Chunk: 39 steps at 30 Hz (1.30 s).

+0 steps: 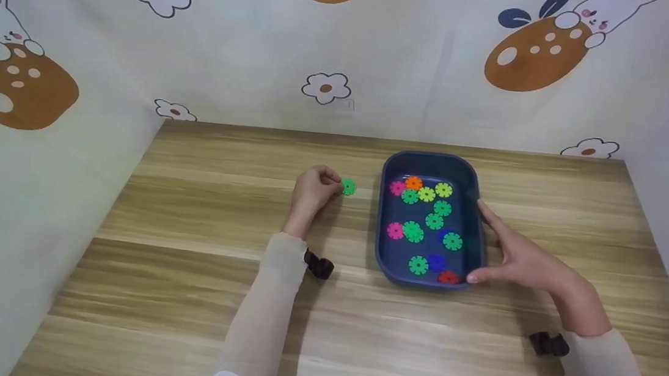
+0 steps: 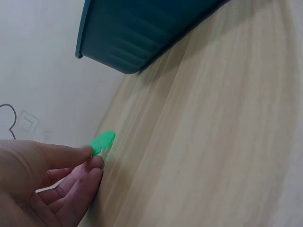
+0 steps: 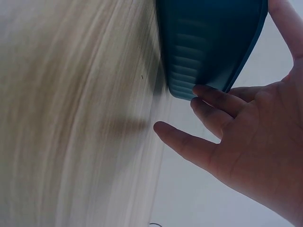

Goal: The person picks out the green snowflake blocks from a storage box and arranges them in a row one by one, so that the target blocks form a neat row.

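My left hand [image 1: 314, 191] pinches a small green notched plastic disc [image 1: 348, 187] between thumb and fingertips, left of the dark blue tub [image 1: 385, 271]. In the left wrist view the green disc [image 2: 103, 142] tilts just over the wooden surface. Along the tub's right side is my right hand [image 1: 527, 262], fingers spread, the thumb at the near right corner of the rim. The right wrist view shows fingertips [image 3: 208, 92] against the tub's ribbed outer wall [image 3: 189, 52], with one finger held away from it. Several notched discs in green, pink, yellow, orange, blue and red lie inside the tub.
The tub stands on a wood-grain table [image 1: 189, 297], right of its middle. Behind the table hangs a pale cloth [image 1: 249, 51] printed with flowers and rabbits. Black mounts [image 1: 319, 266] sit at both wrists.
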Tool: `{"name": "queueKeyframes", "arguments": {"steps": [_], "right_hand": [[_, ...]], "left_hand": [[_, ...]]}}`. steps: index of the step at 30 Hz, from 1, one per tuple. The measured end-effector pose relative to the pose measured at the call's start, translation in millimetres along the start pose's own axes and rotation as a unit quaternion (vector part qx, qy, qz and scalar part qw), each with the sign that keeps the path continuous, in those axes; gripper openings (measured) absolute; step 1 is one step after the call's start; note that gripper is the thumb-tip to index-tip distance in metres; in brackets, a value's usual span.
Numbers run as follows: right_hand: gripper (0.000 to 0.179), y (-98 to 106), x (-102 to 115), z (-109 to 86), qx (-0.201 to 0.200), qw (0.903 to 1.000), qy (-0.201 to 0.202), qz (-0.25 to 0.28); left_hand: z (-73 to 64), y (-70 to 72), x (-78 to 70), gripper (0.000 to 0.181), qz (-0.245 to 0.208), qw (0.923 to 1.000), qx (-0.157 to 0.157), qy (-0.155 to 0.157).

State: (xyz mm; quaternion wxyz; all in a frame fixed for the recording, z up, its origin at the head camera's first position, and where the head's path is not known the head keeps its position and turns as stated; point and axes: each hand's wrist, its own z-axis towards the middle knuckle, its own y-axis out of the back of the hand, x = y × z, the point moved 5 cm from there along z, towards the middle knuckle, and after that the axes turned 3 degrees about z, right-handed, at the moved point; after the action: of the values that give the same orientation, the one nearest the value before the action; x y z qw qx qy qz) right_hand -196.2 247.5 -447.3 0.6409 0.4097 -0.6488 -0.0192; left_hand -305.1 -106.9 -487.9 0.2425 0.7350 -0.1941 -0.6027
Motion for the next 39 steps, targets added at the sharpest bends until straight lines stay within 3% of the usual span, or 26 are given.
{"name": "queueKeyframes", "arguments": {"steps": [9, 28, 39], "right_hand": [[0.125, 0, -1, 0.6, 0.001, 0.9999, 0.003, 0.012], [0.124, -1, -2, 0.8, 0.002, 0.9999, 0.005, 0.013], [0.124, -1, -2, 0.4, 0.002, 0.9999, 0.003, 0.011]], "left_hand": [[-3.5, 7.4, -9.9, 0.020, 0.025, 0.9994, 0.005, -0.024], [-18.6, 8.8, -49.5, 0.023, -0.012, 0.9973, 0.038, -0.061], [-30.4, -1.2, -77.1, 0.024, -0.056, 0.9892, 0.067, -0.118]]}}
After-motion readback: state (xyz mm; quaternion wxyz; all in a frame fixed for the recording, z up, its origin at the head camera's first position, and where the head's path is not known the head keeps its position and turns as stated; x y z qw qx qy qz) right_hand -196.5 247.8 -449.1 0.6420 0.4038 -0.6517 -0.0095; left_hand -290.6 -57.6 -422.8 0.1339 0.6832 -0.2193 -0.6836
